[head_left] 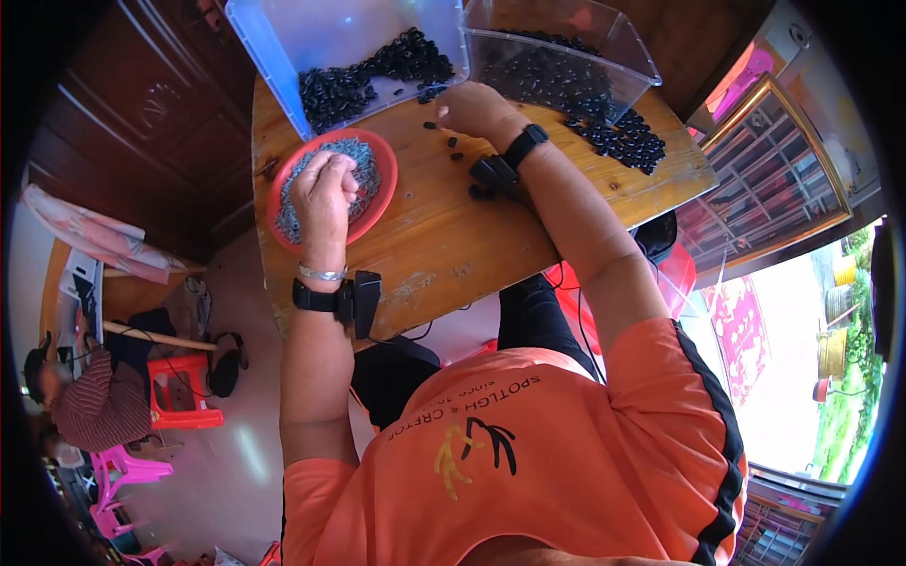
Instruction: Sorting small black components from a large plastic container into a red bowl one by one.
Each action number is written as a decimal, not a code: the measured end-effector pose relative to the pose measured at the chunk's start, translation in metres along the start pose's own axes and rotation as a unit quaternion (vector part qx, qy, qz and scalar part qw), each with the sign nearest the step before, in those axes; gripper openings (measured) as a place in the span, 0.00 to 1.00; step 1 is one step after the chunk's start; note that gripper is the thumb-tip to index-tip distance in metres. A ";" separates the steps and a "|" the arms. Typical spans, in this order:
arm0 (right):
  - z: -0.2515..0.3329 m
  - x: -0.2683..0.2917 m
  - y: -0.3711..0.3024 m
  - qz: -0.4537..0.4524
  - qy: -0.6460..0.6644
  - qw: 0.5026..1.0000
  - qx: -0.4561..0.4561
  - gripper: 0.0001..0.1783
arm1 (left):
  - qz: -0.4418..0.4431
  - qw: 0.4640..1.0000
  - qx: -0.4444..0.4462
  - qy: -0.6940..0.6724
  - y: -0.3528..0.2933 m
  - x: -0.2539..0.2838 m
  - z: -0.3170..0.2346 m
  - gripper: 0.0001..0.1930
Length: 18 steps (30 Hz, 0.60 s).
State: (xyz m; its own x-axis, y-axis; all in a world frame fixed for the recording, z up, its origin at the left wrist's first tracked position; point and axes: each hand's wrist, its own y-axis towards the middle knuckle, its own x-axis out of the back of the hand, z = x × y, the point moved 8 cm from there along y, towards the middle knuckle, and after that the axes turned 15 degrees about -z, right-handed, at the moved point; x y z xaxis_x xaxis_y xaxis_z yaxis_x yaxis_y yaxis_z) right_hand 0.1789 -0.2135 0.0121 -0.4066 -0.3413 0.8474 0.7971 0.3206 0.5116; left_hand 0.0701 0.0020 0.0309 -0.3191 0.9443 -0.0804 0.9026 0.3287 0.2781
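My left hand (pixel 324 193) is over an orange-red bowl (pixel 386 170) of small, thin grey metal pieces (pixel 355 151). Its fingers are curled together, and what they may hold is too small to make out. In front of a clear plastic bin (pixel 274 80), my right hand (pixel 477 108) is low over the wooden table, its fingers bent inward. Any item in them is hidden. That bin contains many small black plastic parts (pixel 377 77). A few loose black parts (pixel 455 143) lie on the tabletop beside my right hand.
A second clear bin (pixel 634 66) of black parts stands at the far right, with a pile of them (pixel 628 141) spread before it. The wooden table (pixel 425 269) ends near my lap. Off to the left, another person (pixel 99 406) is beside a red stool (pixel 184 415).
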 end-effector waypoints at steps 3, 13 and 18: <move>0.001 -0.007 0.001 0.010 0.027 1.000 -0.006 0.11 | 0.001 1.000 0.005 0.000 -0.001 0.001 -0.002 0.10; 0.011 0.001 -0.010 0.047 0.036 0.998 -0.018 0.12 | 0.007 1.000 0.001 0.011 -0.002 0.000 0.000 0.11; 0.030 0.013 -0.001 0.044 0.115 0.992 0.023 0.10 | 0.022 0.999 0.000 0.049 0.000 -0.002 0.004 0.10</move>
State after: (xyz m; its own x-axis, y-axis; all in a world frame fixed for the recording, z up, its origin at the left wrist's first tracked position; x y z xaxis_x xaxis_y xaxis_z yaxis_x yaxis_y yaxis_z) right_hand 0.1594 -0.1913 0.0269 -0.2194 -0.5006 0.8374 0.8013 0.3973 0.4474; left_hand 0.0714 0.0004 0.0272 -0.3052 0.9519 0.0264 0.9164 0.2860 0.2802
